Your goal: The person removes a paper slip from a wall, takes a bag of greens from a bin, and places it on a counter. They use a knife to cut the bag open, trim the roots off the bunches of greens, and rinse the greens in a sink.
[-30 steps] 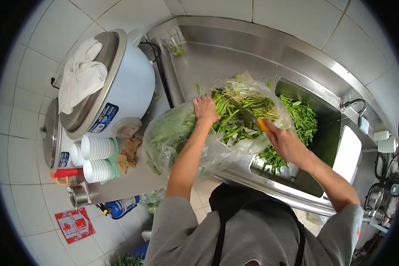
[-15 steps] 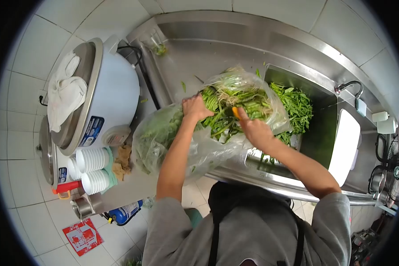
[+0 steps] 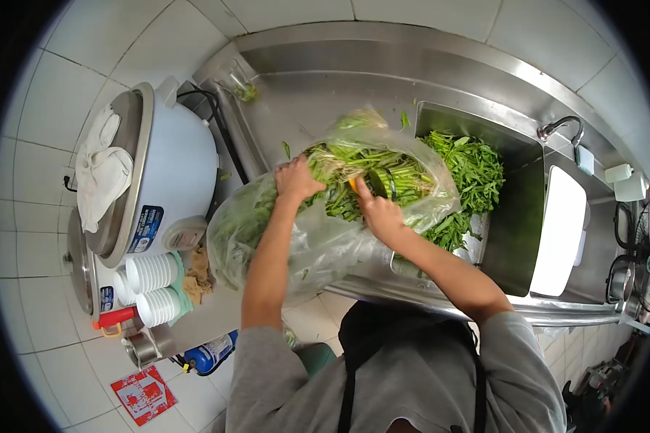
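A large clear plastic bag [image 3: 316, 249] of leafy greens with long stems and pale roots lies over the counter and the sink's left edge. My left hand [image 3: 296, 179] is closed around a bunch of green stems [image 3: 343, 206] at the bag's opening. Just to its right, my right hand [image 3: 379, 214] grips a knife [image 3: 375, 185] with an orange handle; its dark blade shows over the stems, partly hidden. More stems [image 3: 412, 184] rest in the bag beyond the blade. Loose leafy greens [image 3: 477, 173] are piled in the sink basin.
The steel sink [image 3: 516, 224] has a white board [image 3: 560, 231] across its right side and a faucet [image 3: 562, 128] behind. Left of the counter stands a big rice cooker [image 3: 184, 162] with a cloth [image 3: 105, 169] on its lid. Stacked white cups [image 3: 155, 278] sit in front.
My right hand has moved left with the knife, closer to my left hand, and more of the blade now shows. The stems in the bag have shifted. The camera view has moved slightly.
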`<action>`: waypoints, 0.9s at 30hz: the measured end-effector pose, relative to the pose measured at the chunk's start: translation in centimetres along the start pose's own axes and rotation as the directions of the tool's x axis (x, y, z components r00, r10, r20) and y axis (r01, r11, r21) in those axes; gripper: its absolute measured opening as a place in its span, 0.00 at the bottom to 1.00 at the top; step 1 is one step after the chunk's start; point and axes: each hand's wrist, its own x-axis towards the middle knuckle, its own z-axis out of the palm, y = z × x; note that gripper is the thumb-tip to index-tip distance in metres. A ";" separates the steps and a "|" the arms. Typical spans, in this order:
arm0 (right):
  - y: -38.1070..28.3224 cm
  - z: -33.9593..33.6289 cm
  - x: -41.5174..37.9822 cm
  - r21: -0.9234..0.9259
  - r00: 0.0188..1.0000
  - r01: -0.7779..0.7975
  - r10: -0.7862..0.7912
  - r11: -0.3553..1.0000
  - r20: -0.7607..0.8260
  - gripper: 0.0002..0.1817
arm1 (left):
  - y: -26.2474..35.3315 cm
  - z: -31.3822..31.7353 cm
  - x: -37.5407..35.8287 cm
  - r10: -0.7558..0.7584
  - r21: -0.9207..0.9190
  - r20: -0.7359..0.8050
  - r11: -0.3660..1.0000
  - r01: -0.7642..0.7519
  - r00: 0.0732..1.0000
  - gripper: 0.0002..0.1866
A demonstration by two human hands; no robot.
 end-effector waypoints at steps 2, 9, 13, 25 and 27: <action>-0.3 1.1 2.3 -0.018 1.000 0.002 -0.002 1.000 0.031 0.32 | -0.5 -1.5 -0.1 -0.027 0.004 0.036 1.000 0.027 0.999 0.43; -1.9 -2.3 3.9 -0.053 0.982 0.054 -0.044 0.997 0.183 0.36 | -2.1 -0.9 0.9 -0.072 0.061 -0.020 0.995 0.073 0.997 0.42; -1.2 0.9 4.3 -0.035 0.994 0.073 -0.070 0.997 0.083 0.34 | -2.3 -0.5 1.1 -0.034 0.055 0.007 0.998 0.033 0.999 0.42; -2.1 -3.1 4.0 -0.142 0.952 0.016 0.028 0.990 0.304 0.35 | -2.3 -0.8 1.7 -0.052 0.037 0.041 0.998 0.050 0.998 0.39; -2.6 -2.6 6.3 -0.148 0.960 0.024 0.018 0.989 0.278 0.36 | -2.1 -1.2 1.9 -0.020 0.013 0.043 1.000 0.020 0.999 0.39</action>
